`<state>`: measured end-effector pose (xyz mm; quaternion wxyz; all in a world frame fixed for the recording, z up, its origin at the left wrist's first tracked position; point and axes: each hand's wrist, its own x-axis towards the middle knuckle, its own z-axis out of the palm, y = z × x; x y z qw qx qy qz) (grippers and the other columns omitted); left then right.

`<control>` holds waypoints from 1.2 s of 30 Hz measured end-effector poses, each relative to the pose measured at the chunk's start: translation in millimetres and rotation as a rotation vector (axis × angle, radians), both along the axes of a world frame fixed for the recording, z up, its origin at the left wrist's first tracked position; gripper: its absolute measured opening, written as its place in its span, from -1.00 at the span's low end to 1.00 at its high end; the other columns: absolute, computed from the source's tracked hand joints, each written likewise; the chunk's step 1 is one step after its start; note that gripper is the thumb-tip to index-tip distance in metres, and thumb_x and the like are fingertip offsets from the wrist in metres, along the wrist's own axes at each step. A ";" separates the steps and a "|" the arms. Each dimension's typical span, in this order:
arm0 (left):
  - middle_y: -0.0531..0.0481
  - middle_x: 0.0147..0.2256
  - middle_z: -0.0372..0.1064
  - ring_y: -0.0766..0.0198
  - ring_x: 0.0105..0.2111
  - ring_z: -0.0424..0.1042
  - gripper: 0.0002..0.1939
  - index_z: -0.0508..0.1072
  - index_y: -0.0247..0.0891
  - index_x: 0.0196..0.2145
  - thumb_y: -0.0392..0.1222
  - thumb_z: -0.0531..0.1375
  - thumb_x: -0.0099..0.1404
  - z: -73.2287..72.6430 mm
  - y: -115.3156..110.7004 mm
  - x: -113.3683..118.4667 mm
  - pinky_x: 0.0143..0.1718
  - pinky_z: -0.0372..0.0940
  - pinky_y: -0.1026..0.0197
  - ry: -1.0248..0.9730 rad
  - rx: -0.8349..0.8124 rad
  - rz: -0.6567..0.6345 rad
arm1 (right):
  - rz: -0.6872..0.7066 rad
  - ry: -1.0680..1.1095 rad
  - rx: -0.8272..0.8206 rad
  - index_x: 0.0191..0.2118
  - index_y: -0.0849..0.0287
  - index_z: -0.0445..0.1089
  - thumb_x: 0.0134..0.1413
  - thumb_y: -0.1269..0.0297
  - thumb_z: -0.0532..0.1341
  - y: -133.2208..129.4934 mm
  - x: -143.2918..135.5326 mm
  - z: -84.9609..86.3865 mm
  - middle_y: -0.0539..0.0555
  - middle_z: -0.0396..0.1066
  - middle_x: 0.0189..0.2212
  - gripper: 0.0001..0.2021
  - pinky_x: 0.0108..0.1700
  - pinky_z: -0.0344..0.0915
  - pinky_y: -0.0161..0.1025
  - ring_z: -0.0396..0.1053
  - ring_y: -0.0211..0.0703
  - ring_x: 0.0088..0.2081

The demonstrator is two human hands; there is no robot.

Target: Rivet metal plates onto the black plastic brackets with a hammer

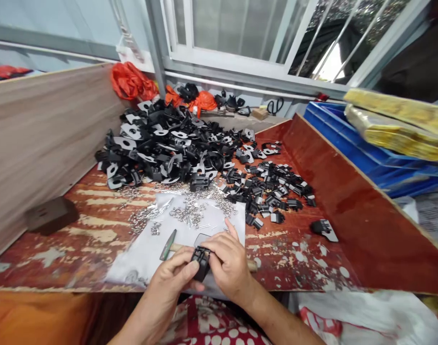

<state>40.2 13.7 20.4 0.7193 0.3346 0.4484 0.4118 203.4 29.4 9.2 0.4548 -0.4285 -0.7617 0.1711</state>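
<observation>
Between my two hands is a small black plastic part [200, 264], held above the front edge of the table. My left hand [179, 273] grips its left side, with the thumb across its face. The fingers of my right hand [228, 261] pinch its upper right corner; whether they also hold a small pin cannot be made out. Under my hands a hammer lies on a white sheet [140, 256]; its green head [168, 244] shows at the left. Loose metal pins and small fittings [190, 213] are scattered on the sheet just beyond.
A large heap of black parts with grey plates [157, 139] fills the back. Smaller black clips [272, 189] lie to its right. A brown block [51, 215] sits at left. Wooden boards [348, 191] wall the sides; a blue crate [376, 158] stands beyond the right one.
</observation>
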 end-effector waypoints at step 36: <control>0.08 -0.38 0.31 0.37 -0.53 0.32 -0.59 0.60 -0.23 -0.31 0.16 0.46 0.06 -22.8 1.5 -38.2 -0.49 0.31 0.32 0.009 -0.081 0.084 | 0.291 -0.303 -0.180 -0.27 0.13 0.54 0.34 0.35 0.23 103.1 20.6 11.3 0.02 0.54 -0.27 -0.85 0.02 0.19 -0.16 0.38 -0.17 -0.16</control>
